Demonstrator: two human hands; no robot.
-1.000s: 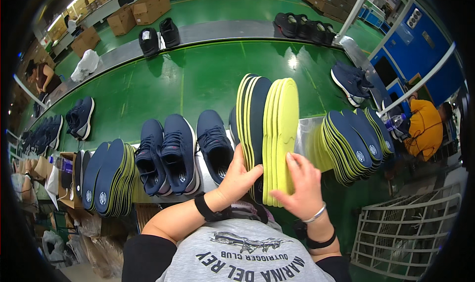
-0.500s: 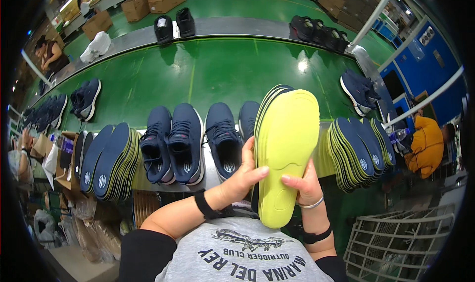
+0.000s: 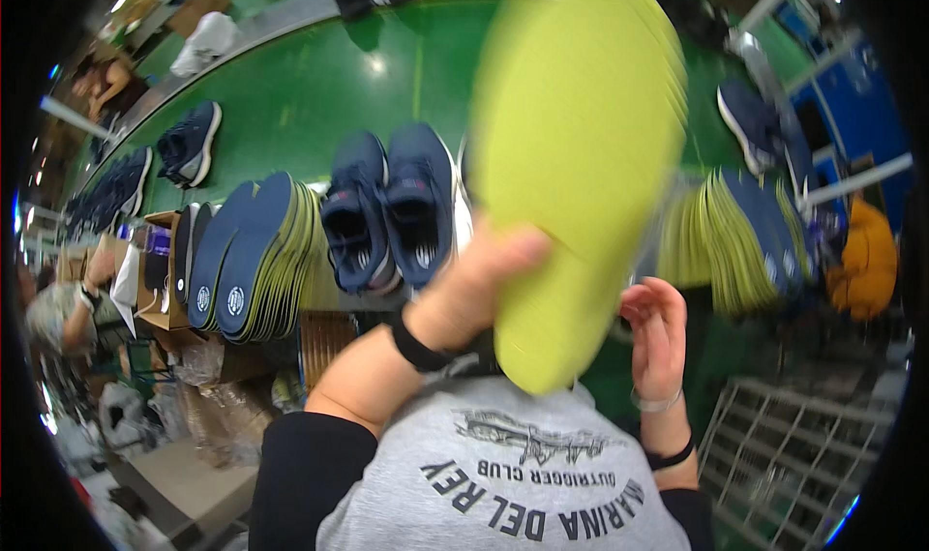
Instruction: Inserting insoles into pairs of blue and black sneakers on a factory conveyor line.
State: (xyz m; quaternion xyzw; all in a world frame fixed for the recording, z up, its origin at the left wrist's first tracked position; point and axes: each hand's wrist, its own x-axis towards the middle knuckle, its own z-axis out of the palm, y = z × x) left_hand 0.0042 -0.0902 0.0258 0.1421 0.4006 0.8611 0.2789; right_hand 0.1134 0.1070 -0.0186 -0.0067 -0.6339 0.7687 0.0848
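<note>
A stack of yellow-green insoles (image 3: pixel 581 154), blurred by motion, stands raised in front of my chest with its sole side toward me. My left hand (image 3: pixel 474 285) is closed round the stack's left edge, the thumb across its face. To the right of the stack, my right hand (image 3: pixel 662 333) is off it, fingers loosely bent and holding nothing. Beyond my left wrist a pair of navy lace-up sneakers, a left shoe (image 3: pixel 356 217) and a right shoe (image 3: pixel 420 203), sits on the bench. Other shoes behind the insoles are mostly hidden.
Navy-topped insoles stand in a left pile (image 3: pixel 256 270) and a right pile (image 3: pixel 740 241). A green conveyor belt (image 3: pixel 319 77) runs beyond, with more sneakers (image 3: pixel 189 145). A wire cage (image 3: pixel 784 454) is at lower right; a person in orange (image 3: pixel 863 261) is at far right.
The insole stack has come up closer to the camera in my left hand. My right hand has let go and moved off to the right. The whole view has shifted.
</note>
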